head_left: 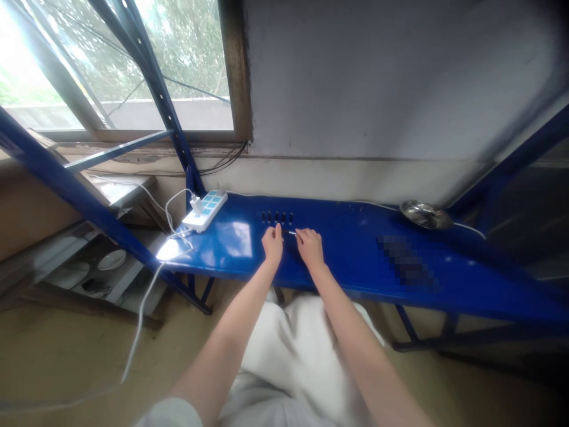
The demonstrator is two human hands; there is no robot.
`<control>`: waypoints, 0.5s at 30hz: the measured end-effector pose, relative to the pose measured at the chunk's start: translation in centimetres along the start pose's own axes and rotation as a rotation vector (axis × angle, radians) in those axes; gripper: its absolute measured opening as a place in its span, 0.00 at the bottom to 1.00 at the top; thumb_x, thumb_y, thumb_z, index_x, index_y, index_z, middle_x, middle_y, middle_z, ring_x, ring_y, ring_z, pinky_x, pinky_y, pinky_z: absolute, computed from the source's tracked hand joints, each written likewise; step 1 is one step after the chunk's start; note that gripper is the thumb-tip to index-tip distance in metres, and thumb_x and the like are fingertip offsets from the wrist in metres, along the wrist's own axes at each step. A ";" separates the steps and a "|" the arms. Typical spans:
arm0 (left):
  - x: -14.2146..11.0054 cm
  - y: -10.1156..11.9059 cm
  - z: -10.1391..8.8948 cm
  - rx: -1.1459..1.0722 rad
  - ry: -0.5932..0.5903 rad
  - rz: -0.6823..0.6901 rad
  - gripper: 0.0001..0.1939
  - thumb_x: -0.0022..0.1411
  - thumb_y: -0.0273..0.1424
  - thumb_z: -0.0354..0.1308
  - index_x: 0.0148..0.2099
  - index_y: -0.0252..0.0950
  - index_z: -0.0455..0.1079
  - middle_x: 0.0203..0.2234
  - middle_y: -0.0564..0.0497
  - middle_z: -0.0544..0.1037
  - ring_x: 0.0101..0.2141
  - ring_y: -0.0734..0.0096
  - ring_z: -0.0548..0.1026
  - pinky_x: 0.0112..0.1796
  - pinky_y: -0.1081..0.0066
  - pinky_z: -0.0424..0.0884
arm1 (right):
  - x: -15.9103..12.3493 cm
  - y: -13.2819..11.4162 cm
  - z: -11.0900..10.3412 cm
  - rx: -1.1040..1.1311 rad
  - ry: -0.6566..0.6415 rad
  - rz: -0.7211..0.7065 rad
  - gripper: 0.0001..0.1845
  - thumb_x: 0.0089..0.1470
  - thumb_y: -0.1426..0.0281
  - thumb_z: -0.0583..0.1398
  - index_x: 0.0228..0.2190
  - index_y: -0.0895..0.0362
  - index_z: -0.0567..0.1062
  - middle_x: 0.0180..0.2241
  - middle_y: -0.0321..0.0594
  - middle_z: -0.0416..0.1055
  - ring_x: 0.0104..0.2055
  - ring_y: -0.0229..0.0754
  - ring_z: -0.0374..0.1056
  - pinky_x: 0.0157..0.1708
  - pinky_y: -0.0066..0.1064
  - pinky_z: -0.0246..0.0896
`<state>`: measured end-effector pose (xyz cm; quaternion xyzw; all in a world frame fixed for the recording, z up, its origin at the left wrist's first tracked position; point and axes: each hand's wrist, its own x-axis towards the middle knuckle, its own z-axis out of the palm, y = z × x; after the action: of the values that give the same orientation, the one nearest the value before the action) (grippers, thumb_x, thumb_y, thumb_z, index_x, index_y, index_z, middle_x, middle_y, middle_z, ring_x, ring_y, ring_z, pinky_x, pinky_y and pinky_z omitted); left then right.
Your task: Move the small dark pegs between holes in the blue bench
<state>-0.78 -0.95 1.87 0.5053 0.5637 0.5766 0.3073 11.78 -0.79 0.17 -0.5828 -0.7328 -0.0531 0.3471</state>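
Over the front part of the blue table [338, 261], both my hands are closed in a pinch close together. Between them runs a small thin stick-like thing [290, 232], dark toward the left and silvery toward the right. Its kind is too small to make out. My left hand [272, 243] grips its dark end, and my right hand [310, 245] pinches its silvery end. Just beyond my fingers, several small dark pieces [269, 217] with lighter ends lie in a row on the table, set side by side.
A white power strip [212, 204] with a plug and cables lies at the table's left end. To the right are a shiny metal dish [425, 214] and a blurred-out dark object [405, 261]. Blue metal posts [164, 101] rise at the sides, and a wall stands behind.
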 end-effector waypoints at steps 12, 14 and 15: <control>0.7 -1.0 0.4 -0.048 0.097 -0.028 0.14 0.64 0.39 0.40 0.34 0.36 0.61 0.22 0.55 0.66 0.21 0.78 0.65 0.29 0.75 0.63 | 0.0 0.0 0.2 0.021 -0.007 0.004 0.20 0.60 0.67 0.45 0.41 0.59 0.74 0.38 0.49 0.71 0.39 0.46 0.63 0.38 0.36 0.54; 0.6 -0.9 0.4 -0.021 0.081 -0.002 0.12 0.64 0.37 0.42 0.36 0.36 0.62 0.23 0.55 0.66 0.23 0.77 0.66 0.30 0.75 0.63 | 0.0 0.1 0.2 0.057 0.019 0.031 0.20 0.60 0.66 0.45 0.41 0.59 0.74 0.38 0.48 0.71 0.39 0.46 0.63 0.38 0.36 0.55; 0.6 -0.8 0.4 0.000 0.057 0.023 0.11 0.63 0.36 0.43 0.36 0.36 0.63 0.23 0.54 0.67 0.24 0.77 0.66 0.31 0.75 0.64 | 0.0 0.1 0.2 0.078 0.028 0.034 0.21 0.60 0.65 0.45 0.41 0.59 0.73 0.38 0.48 0.71 0.39 0.45 0.64 0.39 0.36 0.55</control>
<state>-0.79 -0.16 1.17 0.4953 0.5663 0.5942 0.2842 11.82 -0.63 0.02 -0.5805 -0.7192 -0.0266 0.3809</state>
